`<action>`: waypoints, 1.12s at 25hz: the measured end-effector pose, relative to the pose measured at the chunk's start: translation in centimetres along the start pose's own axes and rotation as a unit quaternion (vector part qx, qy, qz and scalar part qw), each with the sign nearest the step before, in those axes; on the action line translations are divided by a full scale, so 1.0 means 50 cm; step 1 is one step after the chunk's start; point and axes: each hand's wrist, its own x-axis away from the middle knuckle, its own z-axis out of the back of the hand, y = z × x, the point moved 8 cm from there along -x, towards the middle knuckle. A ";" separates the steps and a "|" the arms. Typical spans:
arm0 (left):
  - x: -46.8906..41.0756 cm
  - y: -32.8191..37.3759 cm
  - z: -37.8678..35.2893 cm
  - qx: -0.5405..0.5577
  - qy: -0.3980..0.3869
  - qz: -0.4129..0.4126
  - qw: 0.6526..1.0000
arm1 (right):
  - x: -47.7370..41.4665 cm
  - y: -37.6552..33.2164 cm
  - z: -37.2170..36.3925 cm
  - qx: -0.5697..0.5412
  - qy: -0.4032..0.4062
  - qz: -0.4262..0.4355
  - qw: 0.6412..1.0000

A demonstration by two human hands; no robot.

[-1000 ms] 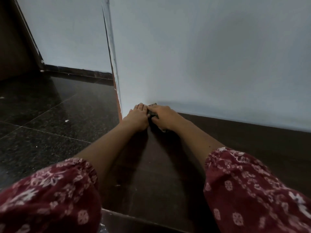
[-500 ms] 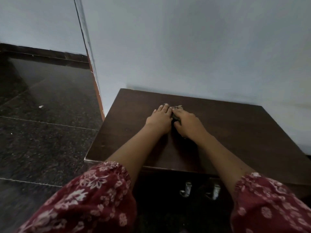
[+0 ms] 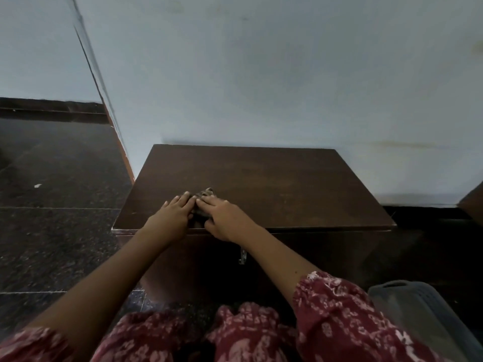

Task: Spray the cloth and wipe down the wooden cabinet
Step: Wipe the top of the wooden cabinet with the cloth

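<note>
A low dark wooden cabinet (image 3: 287, 189) stands against a pale wall, its flat top facing me. A small dark patterned cloth (image 3: 203, 195) lies on the top near the front left. My left hand (image 3: 172, 216) and my right hand (image 3: 224, 218) press side by side on the cloth, fingers flat and pointing away from me. Only the far tip of the cloth and a strip between the hands show; the rest is hidden under my palms. No spray bottle is in view.
A metal latch (image 3: 243, 256) hangs on the cabinet front below my right wrist. Dark speckled stone floor (image 3: 57, 231) spreads to the left. A grey plastic basket (image 3: 418, 307) stands at the lower right. Another dark furniture corner (image 3: 473, 202) shows at the right edge.
Both hands have slid with the cloth from the back edge by the wall toward the front edge of the cabinet top. My view has pulled back and now takes in the whole cabinet.
</note>
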 end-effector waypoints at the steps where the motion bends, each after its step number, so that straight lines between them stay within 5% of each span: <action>1: 0.002 0.024 0.001 0.001 0.000 -0.008 1.000 | 0.018 0.014 0.003 -0.002 0.006 -0.004 1.000; 7: -0.046 0.188 -0.006 0.014 -0.007 -0.074 0.997 | 0.117 0.146 0.049 0.001 0.037 -0.064 0.997; 13: -0.083 0.345 -0.015 0.075 -0.019 -0.157 0.985 | 0.201 0.252 0.110 0.133 0.044 -0.180 0.974; 20: -0.118 0.446 -0.022 0.097 -0.008 -0.217 0.971 | 0.259 0.315 0.129 0.093 0.050 -0.272 0.957; 28: -0.137 0.642 -0.030 0.097 0.014 -0.305 0.947 | 0.381 0.454 0.170 0.171 0.126 -0.363 0.907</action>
